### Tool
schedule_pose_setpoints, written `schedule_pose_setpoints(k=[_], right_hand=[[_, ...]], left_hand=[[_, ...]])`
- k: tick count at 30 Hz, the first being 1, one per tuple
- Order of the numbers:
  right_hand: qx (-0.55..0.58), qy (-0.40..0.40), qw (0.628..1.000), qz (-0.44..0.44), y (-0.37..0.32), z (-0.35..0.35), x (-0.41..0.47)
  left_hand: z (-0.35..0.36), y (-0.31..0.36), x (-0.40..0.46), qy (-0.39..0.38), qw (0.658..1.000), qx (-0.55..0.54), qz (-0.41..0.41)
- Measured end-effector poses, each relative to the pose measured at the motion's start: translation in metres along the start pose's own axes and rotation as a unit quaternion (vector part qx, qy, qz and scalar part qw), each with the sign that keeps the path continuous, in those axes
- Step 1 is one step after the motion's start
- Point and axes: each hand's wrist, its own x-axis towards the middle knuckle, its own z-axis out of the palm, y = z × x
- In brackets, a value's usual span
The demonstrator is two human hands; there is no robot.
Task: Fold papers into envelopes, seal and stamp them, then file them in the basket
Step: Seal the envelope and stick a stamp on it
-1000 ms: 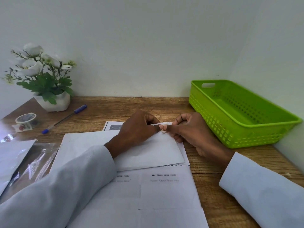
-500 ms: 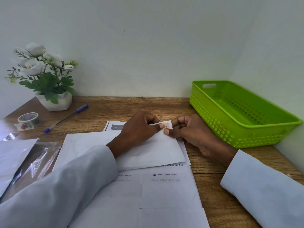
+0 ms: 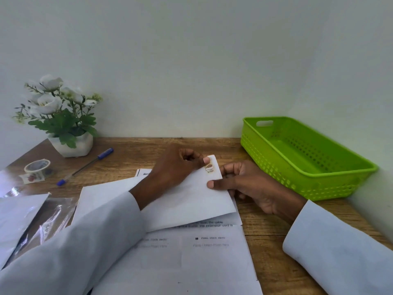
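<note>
A white envelope [image 3: 191, 199] lies across printed sheets [image 3: 191, 262] on the wooden desk, its far right corner slightly raised. A small brown-printed stamp [image 3: 210, 168] sits on that corner. My left hand [image 3: 174, 167] rests over the envelope with its fingers curled and its thumb tip pressing beside the stamp. My right hand [image 3: 244, 184] pinches the envelope's right edge, thumb on top and fingers beneath. The green plastic basket [image 3: 308, 188] stands to the right against the wall with nothing visible inside.
At the back left stand a white flower pot [image 3: 70, 145], a blue pen [image 3: 85, 167] and a roll of stamps [image 3: 37, 168]. A clear plastic sleeve [image 3: 42, 220] and another white sheet [image 3: 14, 216] lie at the left. Walls close the back and right.
The stamp, pinched between both hands' fingertips before, now lies stuck on the envelope's corner. My right hand has shifted down to the envelope's right edge.
</note>
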Motion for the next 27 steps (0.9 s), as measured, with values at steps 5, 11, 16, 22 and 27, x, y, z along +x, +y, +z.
schedule_pose_setpoints(k=[5,11,16,22,27], right_hand=[[0.126,-0.059,0.990,-0.025,-0.012,0.005,-0.013],[0.263,-0.011,0.955,-0.140,-0.054,0.032,-0.026],[0.275,0.136,0.924,-0.226,-0.092,-0.002,-0.028],[0.283,0.279,0.884,-0.247,-0.112,-0.079,-0.025],[0.274,0.348,0.850,-0.284,-0.126,-0.143,-0.026]], left_hand=[[-0.047,0.060,0.018,0.066,0.997,-0.003,0.049],[-0.094,0.141,0.024,0.140,0.982,-0.087,0.093],[-0.106,0.146,0.025,0.128,0.969,-0.174,0.122],[-0.063,0.139,0.034,0.033,0.974,-0.204,0.093],[-0.012,0.173,0.058,0.012,0.966,-0.216,0.142]])
